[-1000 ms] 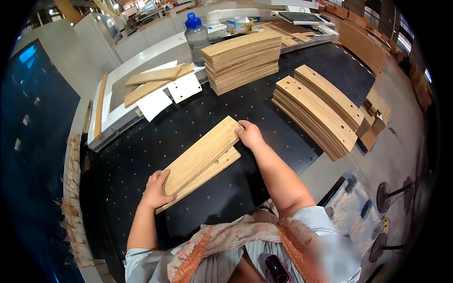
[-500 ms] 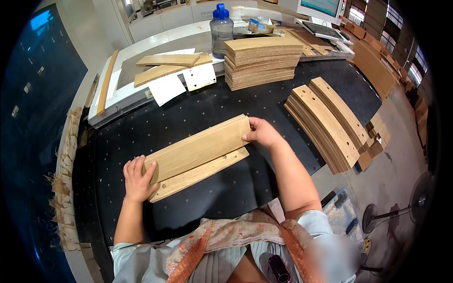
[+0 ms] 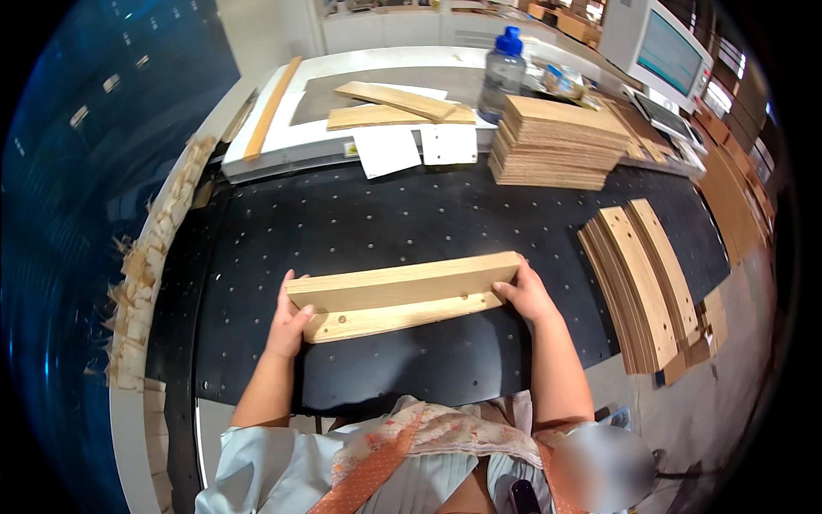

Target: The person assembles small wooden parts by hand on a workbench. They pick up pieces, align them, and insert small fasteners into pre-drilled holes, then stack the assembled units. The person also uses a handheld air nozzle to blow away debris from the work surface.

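Several light wooden boards are held together in front of me over the black perforated table [image 3: 462, 218]. One drilled board [image 3: 402, 318] shows its face with holes near both ends. Behind it, the other boards [image 3: 407, 284] rise tilted, their long edges uppermost. My left hand [image 3: 288, 324] is closed round the left end, thumb on the drilled board. At the right end my right hand [image 3: 531, 295] grips the boards, its thumb on the near side. The fingers behind the boards are mostly hidden, and whether the lower edge touches the table is hard to tell.
To the right stand curved-looking stacks of drilled boards [image 3: 638, 287]. A taller board stack [image 3: 556, 146] sits at the back, beside a blue-capped water jug [image 3: 503, 75]. White paper sheets [image 3: 387, 152] and loose boards [image 3: 398, 117] lie on the white ledge. A monitor [image 3: 668, 56] is far right.
The boards have turned closer to level across my view and tipped up, so their long edges now show. My left hand has gone from flat on top to gripping the end.
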Motion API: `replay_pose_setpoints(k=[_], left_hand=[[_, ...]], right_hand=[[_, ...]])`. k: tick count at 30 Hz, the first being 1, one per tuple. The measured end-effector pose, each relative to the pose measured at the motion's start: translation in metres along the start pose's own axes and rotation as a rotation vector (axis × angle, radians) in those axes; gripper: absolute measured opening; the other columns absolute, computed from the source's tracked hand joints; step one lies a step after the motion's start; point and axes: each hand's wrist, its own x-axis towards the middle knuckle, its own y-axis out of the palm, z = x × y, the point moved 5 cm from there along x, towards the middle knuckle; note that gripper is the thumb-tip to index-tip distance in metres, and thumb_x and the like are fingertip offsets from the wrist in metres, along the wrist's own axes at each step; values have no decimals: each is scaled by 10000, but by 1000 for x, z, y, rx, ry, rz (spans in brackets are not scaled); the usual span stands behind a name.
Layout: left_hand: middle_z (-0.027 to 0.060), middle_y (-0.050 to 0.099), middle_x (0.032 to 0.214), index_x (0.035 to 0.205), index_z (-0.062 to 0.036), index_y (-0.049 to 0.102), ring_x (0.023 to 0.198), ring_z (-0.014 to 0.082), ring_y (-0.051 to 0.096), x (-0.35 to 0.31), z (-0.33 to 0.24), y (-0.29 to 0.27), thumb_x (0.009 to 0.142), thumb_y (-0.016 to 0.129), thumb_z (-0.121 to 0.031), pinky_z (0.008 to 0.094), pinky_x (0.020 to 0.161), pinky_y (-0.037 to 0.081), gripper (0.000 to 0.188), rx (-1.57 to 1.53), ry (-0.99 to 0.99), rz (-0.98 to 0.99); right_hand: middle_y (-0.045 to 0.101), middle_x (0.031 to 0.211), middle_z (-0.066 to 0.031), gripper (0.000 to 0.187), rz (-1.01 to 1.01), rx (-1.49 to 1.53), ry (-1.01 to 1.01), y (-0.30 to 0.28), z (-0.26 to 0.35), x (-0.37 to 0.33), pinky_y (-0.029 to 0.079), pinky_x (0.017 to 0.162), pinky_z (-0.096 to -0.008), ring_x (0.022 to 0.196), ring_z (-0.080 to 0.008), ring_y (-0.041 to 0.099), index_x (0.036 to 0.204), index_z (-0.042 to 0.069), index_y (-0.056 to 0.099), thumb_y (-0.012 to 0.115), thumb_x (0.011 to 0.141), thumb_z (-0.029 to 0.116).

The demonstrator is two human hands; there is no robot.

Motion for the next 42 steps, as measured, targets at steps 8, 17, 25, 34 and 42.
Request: replay_pose_setpoints(k=[8,17,25,34,42], left_hand=[[178,421,1440,1502,-5,171,1329,252,417,-1,12,-4,979,516,-157,343,1097,319,645,308,118,-64],[202,591,1201,1254,0,516,1129,358,567,1,12,-23,923,577,-165,406,973,437,374,775,263,-73],[87,629,1157,1289,26,497,1046,157,587,50,-10,-35,985,539,-195,306,945,442,379,160,169,-140],[89,659,908,1152,16,601,709,150,595,76,7,-92,949,519,-349,283,542,465,426,591,-444,-229],[180,596,1122,1156,17,598,999,347,566,65,-33,-112,866,623,-303,408,865,476,433,1277,-484,-268]], right_hand=[[591,1249,-189,622,-61,-207,-62,-1,-8,-2,420,1027,-369,1211,-302,548,1378,46,416,700,825,50],[646,1134,-192,522,-101,-332,-85,-3,-6,-5,490,920,-371,1064,-318,631,1279,44,526,732,801,80],[670,1117,-98,483,-15,201,-73,9,30,47,489,915,-289,1032,-163,628,1306,-28,493,660,853,-15],[691,967,-122,335,90,-284,171,67,16,114,510,775,-327,853,-199,637,1129,-44,638,713,866,150],[698,978,-195,409,232,-423,172,112,30,131,520,828,-355,898,-292,681,1119,-35,658,740,804,213]])
